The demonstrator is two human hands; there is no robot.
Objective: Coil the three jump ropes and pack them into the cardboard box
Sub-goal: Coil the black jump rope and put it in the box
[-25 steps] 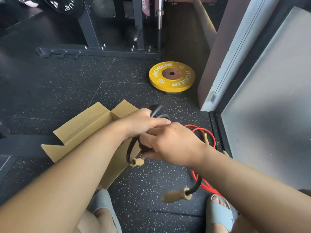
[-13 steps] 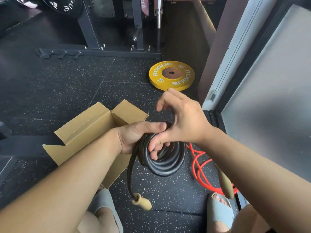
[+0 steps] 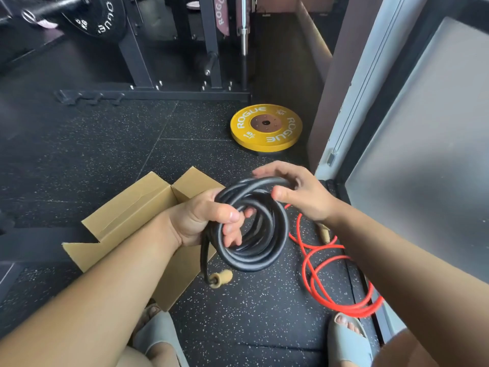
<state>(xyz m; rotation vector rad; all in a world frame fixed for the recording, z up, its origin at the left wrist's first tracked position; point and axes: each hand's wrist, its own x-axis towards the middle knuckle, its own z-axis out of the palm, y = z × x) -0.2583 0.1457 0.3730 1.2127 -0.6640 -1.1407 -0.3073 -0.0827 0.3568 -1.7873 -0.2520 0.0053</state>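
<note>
I see the open brown cardboard box (image 3: 132, 221) on the floor at left. In front of it, held up, is the thick black rubber jump rope (image 3: 264, 258), wound in round loops. A thin red jump rope (image 3: 317, 263) lies loose at right. The left hand (image 3: 203, 221) grips the coil's left side, fingers curled through its centre. The right hand (image 3: 299, 192) pinches the far loop between loosely bent fingers and thumb. A tan wooden handle (image 3: 221, 278) dangles below.

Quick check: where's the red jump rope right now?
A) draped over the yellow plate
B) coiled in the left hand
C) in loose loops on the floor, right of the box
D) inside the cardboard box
C: the red jump rope lies in loose loops on the speckled floor, outside the cardboard box; the left hand grips the black jump rope instead.
</note>
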